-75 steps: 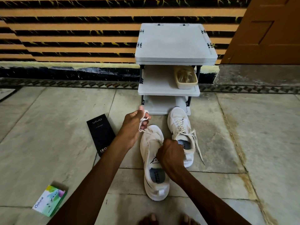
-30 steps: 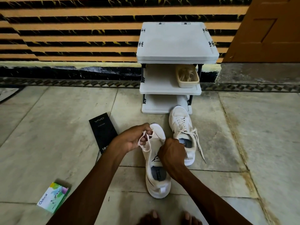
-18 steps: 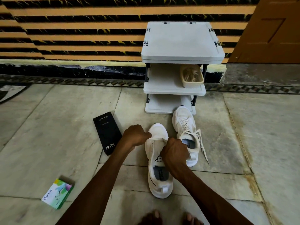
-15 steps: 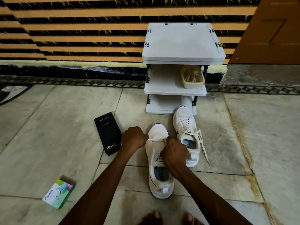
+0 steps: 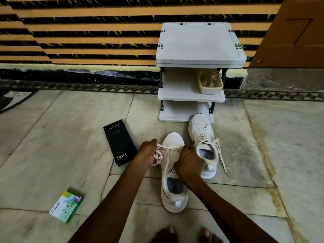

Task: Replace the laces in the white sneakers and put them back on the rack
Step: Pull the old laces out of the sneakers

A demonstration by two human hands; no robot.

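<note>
Just then the left hand [image 5: 149, 152], which half a second earlier had been pressed close against the shoe, had drawn out toward the left of the frame, and a run of the lace [image 5: 172, 149] stood taut between it and the right hand [image 5: 188, 163] across the front of the near sneaker [image 5: 173, 199]. Both hands were closed on that lace: the left held a loose bunch of it with a tail hanging below, and the right was a fist pinching the other end over the shoe's tongue. Whether the lace had already gone through the lowest eyelets was hard to tell, since the knuckles covered them, but the pull suggested the first crossing was being evened out, so this shoe was probably only at the start of its lacing. The near sneaker lay at lower centre on the floor [image 5: 263, 155], toe toward the rack [image 5: 199, 46]. The far sneaker [image 5: 203, 135] sat just right of it, laced, its ends trailing untied. A beige tub [image 5: 211, 89] of old laces sat on the rack's middle shelf, so neither shoe was back yet.
</note>
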